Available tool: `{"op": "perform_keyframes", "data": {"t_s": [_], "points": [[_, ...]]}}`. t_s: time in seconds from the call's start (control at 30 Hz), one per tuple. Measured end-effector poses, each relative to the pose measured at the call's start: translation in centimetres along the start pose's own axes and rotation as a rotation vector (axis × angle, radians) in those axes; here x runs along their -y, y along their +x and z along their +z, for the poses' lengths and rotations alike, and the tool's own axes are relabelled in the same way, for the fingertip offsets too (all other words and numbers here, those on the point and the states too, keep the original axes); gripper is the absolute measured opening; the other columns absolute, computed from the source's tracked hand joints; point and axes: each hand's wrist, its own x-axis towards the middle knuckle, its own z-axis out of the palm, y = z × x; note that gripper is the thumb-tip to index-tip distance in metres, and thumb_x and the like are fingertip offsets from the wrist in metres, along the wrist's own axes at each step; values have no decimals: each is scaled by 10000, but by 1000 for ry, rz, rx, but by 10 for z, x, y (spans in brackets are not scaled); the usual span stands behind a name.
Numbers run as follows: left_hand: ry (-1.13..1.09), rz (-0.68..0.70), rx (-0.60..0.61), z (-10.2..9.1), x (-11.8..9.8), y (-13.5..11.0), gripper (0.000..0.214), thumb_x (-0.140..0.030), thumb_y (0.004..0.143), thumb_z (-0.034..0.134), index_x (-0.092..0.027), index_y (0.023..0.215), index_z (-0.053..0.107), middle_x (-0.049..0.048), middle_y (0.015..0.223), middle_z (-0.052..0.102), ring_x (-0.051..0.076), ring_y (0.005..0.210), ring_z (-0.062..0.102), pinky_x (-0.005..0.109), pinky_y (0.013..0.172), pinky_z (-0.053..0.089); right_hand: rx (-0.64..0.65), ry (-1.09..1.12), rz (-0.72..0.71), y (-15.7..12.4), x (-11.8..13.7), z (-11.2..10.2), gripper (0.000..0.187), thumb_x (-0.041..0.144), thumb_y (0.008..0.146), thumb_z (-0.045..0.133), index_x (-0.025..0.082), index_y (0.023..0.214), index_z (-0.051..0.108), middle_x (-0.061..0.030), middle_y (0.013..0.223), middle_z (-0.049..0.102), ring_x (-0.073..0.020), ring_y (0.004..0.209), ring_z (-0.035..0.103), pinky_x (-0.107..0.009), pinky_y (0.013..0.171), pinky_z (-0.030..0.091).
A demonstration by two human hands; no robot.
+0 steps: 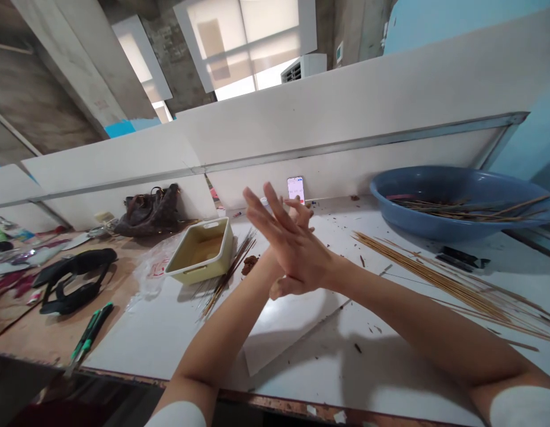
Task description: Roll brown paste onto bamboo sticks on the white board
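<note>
Both my hands are raised above the white worktop (390,362), palms pressed against each other. My right hand (288,243) is in front, fingers stretched out and pointing up to the left. My left hand (302,214) lies behind it, mostly hidden, with only its fingertips showing at the right. Neither hand holds anything. Just left of the hands lie a small bundle of thin sticks (228,273) and a cream rectangular dish (202,249).
A blue basin (453,198) with sticks stands at the back right, and long bamboo skewers (439,276) fan across the right. A lit phone (296,190) leans on the white partition. At left are a brown bag (150,210), a black headset (73,279) and green-handled tools (90,335).
</note>
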Motion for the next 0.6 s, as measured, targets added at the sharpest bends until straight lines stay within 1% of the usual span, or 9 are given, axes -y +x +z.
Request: {"op": "perform_keyframes", "data": {"t_s": [0.07,0.13,0.23,0.3,0.4,0.43,0.47,0.53,0.6], "points": [[-87,-66,2,14,12,-16,628,-736,1085,355,-453,1623,511,-61,1774,456,298,1761,153,491,1323,419,-28,-5,55,2,-4,-13,1132,1002,947,315,405,1800,-130,5,1923,2,-471,1732,-111,-783,1268,227],[-129,-227,88,16,13,-23,628,-722,1100,338,-409,1603,543,-23,1681,564,324,1737,249,525,1304,446,-103,14,111,2,-15,-24,1066,973,980,192,383,1799,-150,3,1922,-51,-456,1735,-112,-773,1270,239],[-125,-406,237,-1,1,-14,575,-690,1100,439,-300,1458,664,45,1413,732,365,1648,433,524,1261,509,-169,18,200,-1,-36,-27,968,870,1042,118,340,1800,-169,-6,1919,-90,-419,1746,-87,-713,1295,248],[-110,-424,209,-12,-6,-4,577,-724,1078,477,-286,1386,690,57,1308,762,379,1605,490,516,1239,537,-135,-19,219,-3,-46,-20,970,851,1048,189,351,1802,-158,14,1917,-94,-421,1749,-58,-691,1311,231],[-106,-229,114,-7,-3,-4,653,-777,1037,518,-307,1470,650,84,1487,702,406,1642,432,510,1264,503,-101,-14,142,-6,-45,-1,1019,894,1023,174,337,1790,-201,19,1908,-143,-419,1750,-56,-683,1336,195],[-108,-89,50,0,1,-9,679,-790,1031,504,-345,1533,607,68,1595,641,400,1680,368,503,1281,477,-100,2,110,-7,-39,5,1042,917,1011,137,317,1783,-223,2,1906,-156,-416,1749,-80,-686,1342,184],[-120,60,-40,8,4,-17,721,-810,1032,443,-391,1613,529,37,1694,558,393,1716,287,529,1297,450,-93,14,87,-6,-32,10,1070,941,996,118,303,1779,-237,-16,1907,-156,-416,1745,-108,-696,1342,177],[-127,167,-81,20,10,-33,732,-832,1029,329,-525,1693,364,-92,1819,375,338,1764,101,569,1330,384,-43,11,63,-5,-14,15,1122,988,971,171,318,1789,-204,-34,1916,-103,-427,1738,-142,-730,1333,171],[-146,268,-118,26,11,-45,705,-807,1035,275,-580,1702,318,-148,1850,290,320,1767,17,610,1330,359,19,-13,55,-2,1,13,1134,1003,958,285,368,1809,-114,-22,1922,-24,-444,1737,-129,-753,1322,169]]}}
